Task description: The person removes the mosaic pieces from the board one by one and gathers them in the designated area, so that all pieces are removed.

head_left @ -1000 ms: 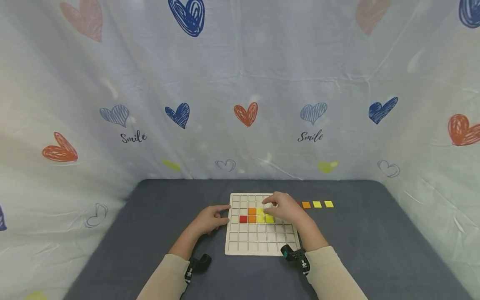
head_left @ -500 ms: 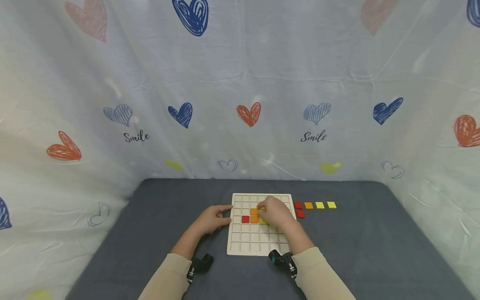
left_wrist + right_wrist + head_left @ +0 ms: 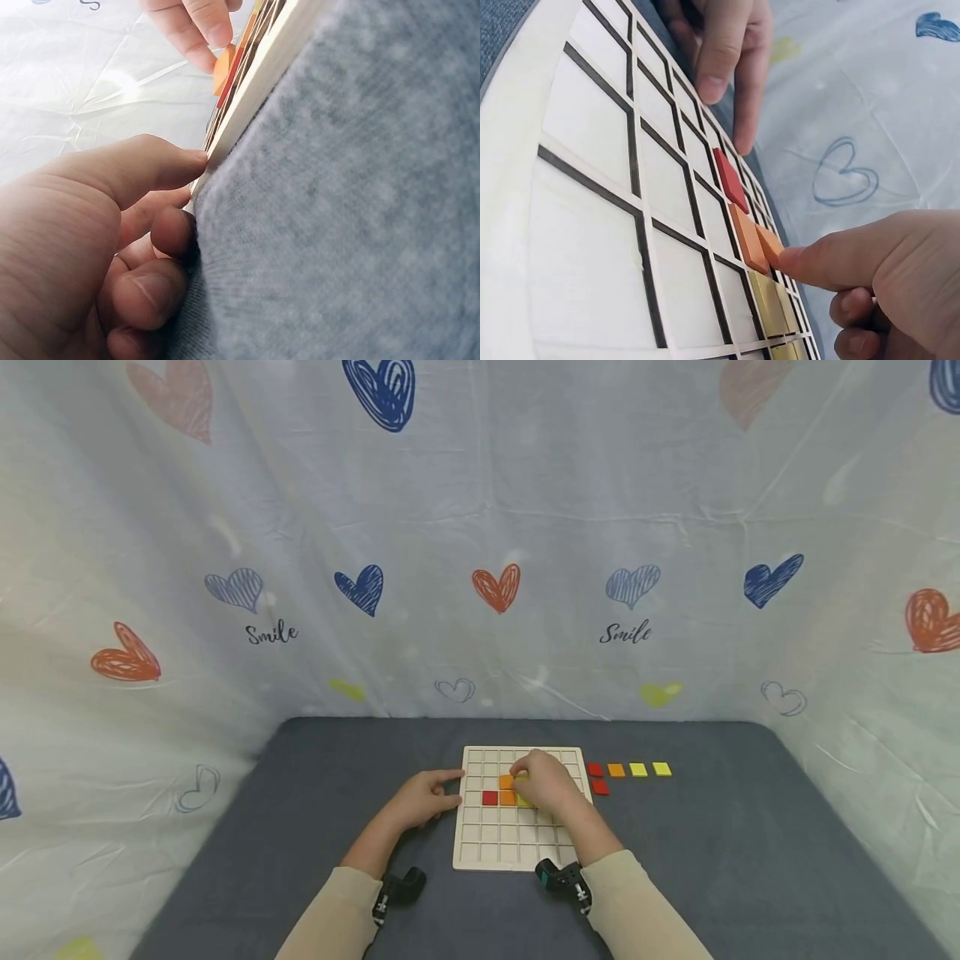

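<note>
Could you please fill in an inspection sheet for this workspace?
Surface: dark grey cloth-covered table.
Job's things: wooden grid board with a red tile, near orange tile, tilted far orange tile and partly hidden yellow tiles; right of it, two loose red tiles, a loose orange tile and two loose yellow tiles.
Clutter: nothing seen.
Hands: left hand touches the board's left edge with thumb and index finger; right hand pinches the far orange tile.
Cables: thin dark strand beside the left sleeve; cannot tell whether a cable.
Surroundings: white curtain printed with hearts and "Smile".
</note>
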A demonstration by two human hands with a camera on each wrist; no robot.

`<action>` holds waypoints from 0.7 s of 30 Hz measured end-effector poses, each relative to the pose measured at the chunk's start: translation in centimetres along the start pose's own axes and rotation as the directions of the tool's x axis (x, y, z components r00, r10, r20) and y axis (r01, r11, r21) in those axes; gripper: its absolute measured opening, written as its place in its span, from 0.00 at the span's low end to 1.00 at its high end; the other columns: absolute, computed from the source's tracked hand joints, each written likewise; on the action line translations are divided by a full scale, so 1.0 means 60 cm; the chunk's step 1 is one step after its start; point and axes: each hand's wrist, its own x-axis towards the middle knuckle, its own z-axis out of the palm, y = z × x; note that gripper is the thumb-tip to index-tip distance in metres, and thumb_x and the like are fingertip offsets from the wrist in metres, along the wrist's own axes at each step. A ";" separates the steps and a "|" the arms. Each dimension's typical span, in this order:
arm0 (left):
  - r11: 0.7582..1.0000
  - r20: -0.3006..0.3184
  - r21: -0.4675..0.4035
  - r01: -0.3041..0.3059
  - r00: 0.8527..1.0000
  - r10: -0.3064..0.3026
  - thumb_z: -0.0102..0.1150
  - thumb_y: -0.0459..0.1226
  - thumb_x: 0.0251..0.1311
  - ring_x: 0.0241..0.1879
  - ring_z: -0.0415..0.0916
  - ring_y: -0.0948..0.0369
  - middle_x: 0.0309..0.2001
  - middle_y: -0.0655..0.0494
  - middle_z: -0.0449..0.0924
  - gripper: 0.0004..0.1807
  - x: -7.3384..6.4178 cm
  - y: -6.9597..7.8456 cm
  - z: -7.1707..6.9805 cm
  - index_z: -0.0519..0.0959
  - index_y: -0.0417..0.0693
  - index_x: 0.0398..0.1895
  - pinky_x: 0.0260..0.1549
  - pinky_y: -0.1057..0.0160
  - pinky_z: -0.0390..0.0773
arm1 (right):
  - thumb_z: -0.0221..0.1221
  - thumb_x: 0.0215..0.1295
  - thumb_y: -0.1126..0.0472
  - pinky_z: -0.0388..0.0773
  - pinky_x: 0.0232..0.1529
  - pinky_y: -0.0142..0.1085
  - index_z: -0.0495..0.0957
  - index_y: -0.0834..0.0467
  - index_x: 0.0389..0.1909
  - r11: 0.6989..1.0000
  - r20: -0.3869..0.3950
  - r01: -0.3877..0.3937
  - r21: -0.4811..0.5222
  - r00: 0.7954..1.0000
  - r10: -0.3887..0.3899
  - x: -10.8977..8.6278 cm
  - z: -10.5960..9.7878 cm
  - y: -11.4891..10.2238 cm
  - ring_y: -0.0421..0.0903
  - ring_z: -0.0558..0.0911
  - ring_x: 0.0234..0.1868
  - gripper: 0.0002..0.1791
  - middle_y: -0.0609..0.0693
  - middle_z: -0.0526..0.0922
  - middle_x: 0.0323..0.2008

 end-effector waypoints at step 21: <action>1.000 -0.010 0.011 -0.001 1.000 0.001 0.69 0.40 0.65 0.07 0.54 0.64 0.12 0.57 0.69 0.28 0.000 -0.005 0.002 0.78 0.52 0.69 0.09 0.64 0.60 | 0.74 0.61 0.54 0.78 0.41 0.45 0.89 0.52 0.46 1.000 -0.060 0.020 0.000 0.998 -0.020 -0.017 -0.020 0.010 0.48 0.79 0.42 0.13 0.48 0.79 0.43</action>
